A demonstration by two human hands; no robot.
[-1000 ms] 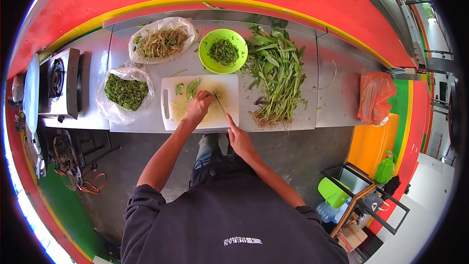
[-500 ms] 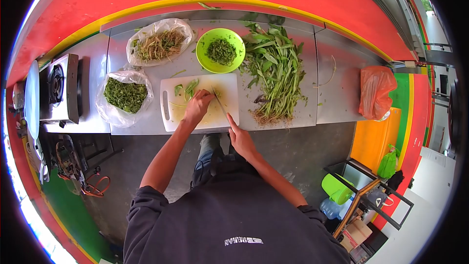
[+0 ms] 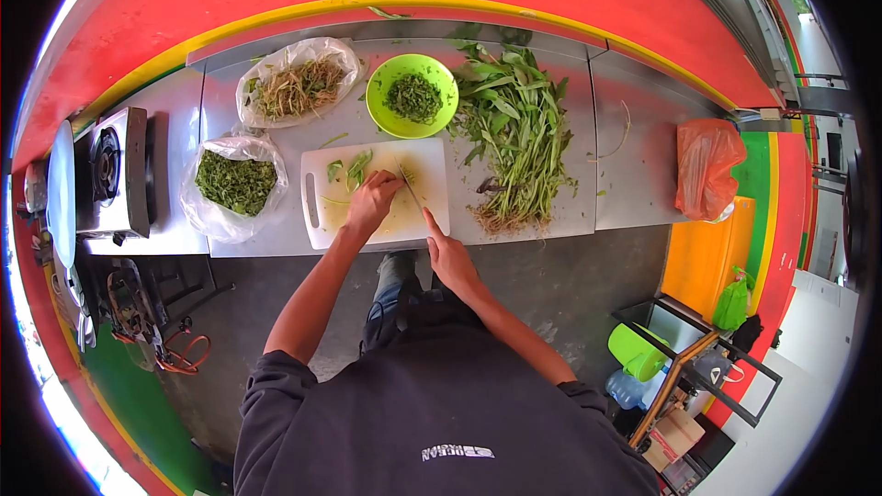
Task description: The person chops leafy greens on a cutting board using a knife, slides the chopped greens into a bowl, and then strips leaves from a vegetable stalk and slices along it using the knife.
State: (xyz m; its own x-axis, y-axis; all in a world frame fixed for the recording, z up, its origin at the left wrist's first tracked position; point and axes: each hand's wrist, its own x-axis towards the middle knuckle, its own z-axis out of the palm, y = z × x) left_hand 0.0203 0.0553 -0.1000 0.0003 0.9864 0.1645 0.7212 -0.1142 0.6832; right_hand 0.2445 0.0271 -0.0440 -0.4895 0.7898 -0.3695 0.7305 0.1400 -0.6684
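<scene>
A white cutting board [image 3: 432,154] lies on the metal counter in front of me. My left hand [image 3: 372,200] is closed over leafy greens [image 3: 356,168] on it, with leaves and a stem showing to the left of the fingers. In my right hand [image 3: 452,262] is a knife [image 3: 412,191], its blade angled up to the left, close beside my left fingertips. Small cut green bits lie around the blade tip; my fingers hide part of the bunch. Just behind the board stands a lime-green bowl [image 3: 375,103] containing chopped greens [image 3: 412,98].
A large pile of long-stemmed greens [image 3: 519,133] with roots lies right of the board. To the left are a plastic bag of chopped greens [image 3: 234,182] and another with root ends [image 3: 299,87]. A stove [image 3: 115,170] stands far left, an orange bag [image 3: 709,170] far right.
The view has shifted very slightly. Both hands, the knife and the greens look almost the same as before.
</scene>
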